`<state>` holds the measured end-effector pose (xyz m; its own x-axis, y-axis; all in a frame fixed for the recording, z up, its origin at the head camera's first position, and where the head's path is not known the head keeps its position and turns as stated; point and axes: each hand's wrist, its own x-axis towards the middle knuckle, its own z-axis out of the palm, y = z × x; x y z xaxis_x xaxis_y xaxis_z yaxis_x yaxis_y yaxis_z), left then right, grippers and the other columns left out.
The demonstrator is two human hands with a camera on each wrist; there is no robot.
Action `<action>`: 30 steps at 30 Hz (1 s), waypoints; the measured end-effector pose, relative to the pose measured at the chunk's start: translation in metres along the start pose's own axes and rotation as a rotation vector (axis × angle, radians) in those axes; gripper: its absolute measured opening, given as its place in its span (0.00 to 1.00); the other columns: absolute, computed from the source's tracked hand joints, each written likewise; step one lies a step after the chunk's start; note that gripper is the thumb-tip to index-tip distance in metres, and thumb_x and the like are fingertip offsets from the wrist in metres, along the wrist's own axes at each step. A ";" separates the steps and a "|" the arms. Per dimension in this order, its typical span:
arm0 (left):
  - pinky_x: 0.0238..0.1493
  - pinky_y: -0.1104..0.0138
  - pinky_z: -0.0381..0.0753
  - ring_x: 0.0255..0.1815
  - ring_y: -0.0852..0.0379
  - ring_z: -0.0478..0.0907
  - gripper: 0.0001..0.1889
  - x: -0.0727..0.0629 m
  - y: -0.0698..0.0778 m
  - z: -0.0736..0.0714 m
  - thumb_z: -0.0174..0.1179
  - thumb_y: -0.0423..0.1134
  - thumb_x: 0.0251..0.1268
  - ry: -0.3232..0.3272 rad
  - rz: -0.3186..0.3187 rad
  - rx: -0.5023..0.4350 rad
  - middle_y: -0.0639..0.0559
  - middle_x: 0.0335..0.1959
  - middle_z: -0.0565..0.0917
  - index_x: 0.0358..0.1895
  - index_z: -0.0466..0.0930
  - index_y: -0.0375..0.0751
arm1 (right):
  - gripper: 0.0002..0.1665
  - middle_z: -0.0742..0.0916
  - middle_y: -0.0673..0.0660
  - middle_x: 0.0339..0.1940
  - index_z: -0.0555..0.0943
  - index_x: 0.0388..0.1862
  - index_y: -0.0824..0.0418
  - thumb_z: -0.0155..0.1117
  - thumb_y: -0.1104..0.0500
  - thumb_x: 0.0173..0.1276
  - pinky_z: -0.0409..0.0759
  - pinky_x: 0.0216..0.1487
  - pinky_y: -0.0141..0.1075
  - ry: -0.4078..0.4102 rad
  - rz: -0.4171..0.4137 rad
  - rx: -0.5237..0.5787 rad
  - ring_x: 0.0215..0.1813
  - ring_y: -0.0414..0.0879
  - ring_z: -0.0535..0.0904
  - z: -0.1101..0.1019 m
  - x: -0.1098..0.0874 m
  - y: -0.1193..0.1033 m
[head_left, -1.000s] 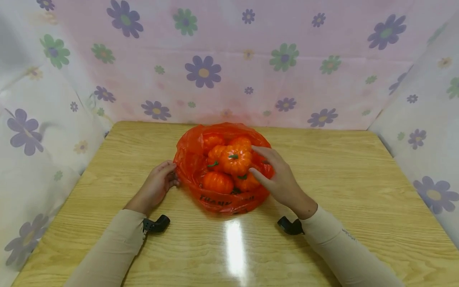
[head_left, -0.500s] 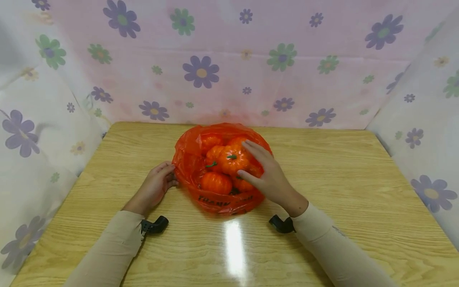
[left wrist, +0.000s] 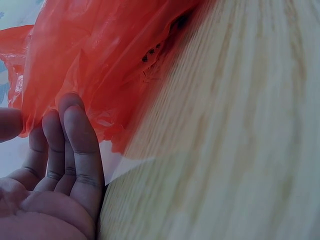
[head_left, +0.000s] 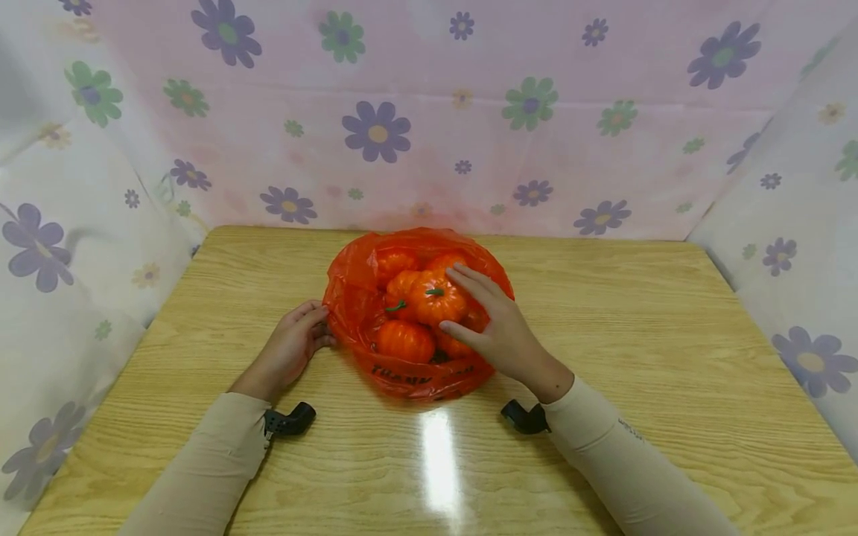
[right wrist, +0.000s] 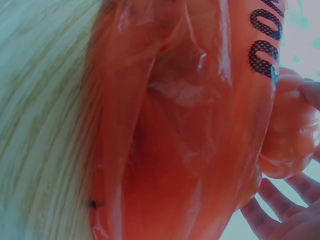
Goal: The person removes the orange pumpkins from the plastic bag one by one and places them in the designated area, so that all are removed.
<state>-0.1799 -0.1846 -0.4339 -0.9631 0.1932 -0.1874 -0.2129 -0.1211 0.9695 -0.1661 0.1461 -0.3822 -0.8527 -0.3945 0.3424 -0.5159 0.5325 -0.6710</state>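
Observation:
A red translucent plastic bag [head_left: 355, 327] with black lettering stands on the table, its mouth spread wide. Several toy pumpkins [head_left: 405, 341], orange and ribbed with green stems, lie inside. My left hand [head_left: 288, 350] pinches the bag's left edge between thumb and fingertips; in the left wrist view the plastic gathers at the thumb [left wrist: 7, 124]. My right hand [head_left: 506, 331] reaches over the right rim, thumb and fairly straight fingers spread about the right side of the topmost pumpkin [head_left: 434, 298]. In the right wrist view, the thumb [right wrist: 311, 92] overlaps a pumpkin [right wrist: 287, 132].
The wood-grain table [head_left: 637, 320] extends to both sides of the bag. A pink flowered cloth [head_left: 442, 119] hangs behind the table's far edge, with white flowered cloth at left and right. A black wrist mount [head_left: 291, 419] sits below each hand.
My right hand has moved left over the rim, onto the right side of the topmost pumpkin. My left hand stays at the bag's left edge.

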 end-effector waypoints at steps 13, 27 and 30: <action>0.42 0.70 0.82 0.36 0.61 0.78 0.09 -0.001 0.001 0.000 0.44 0.41 0.82 0.005 0.006 0.015 0.58 0.37 0.78 0.42 0.72 0.45 | 0.44 0.70 0.56 0.75 0.66 0.75 0.53 0.75 0.54 0.62 0.72 0.72 0.51 0.043 -0.064 -0.016 0.75 0.50 0.66 0.002 -0.001 0.001; 0.42 0.70 0.82 0.36 0.61 0.78 0.10 0.000 0.000 0.001 0.43 0.40 0.82 0.002 0.020 0.018 0.58 0.36 0.78 0.40 0.73 0.45 | 0.44 0.70 0.57 0.75 0.68 0.74 0.54 0.76 0.56 0.61 0.69 0.72 0.54 0.113 -0.078 -0.020 0.76 0.53 0.66 -0.002 -0.001 0.001; 0.41 0.70 0.82 0.36 0.61 0.78 0.10 0.000 0.000 0.002 0.43 0.40 0.82 0.006 0.018 0.017 0.58 0.36 0.78 0.40 0.72 0.46 | 0.44 0.70 0.60 0.74 0.68 0.74 0.56 0.76 0.58 0.61 0.71 0.71 0.55 0.129 -0.092 -0.015 0.76 0.54 0.66 -0.004 0.000 0.003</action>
<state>-0.1793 -0.1831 -0.4339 -0.9678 0.1853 -0.1705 -0.1925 -0.1084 0.9753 -0.1679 0.1502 -0.3813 -0.8048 -0.3432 0.4843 -0.5927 0.5098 -0.6236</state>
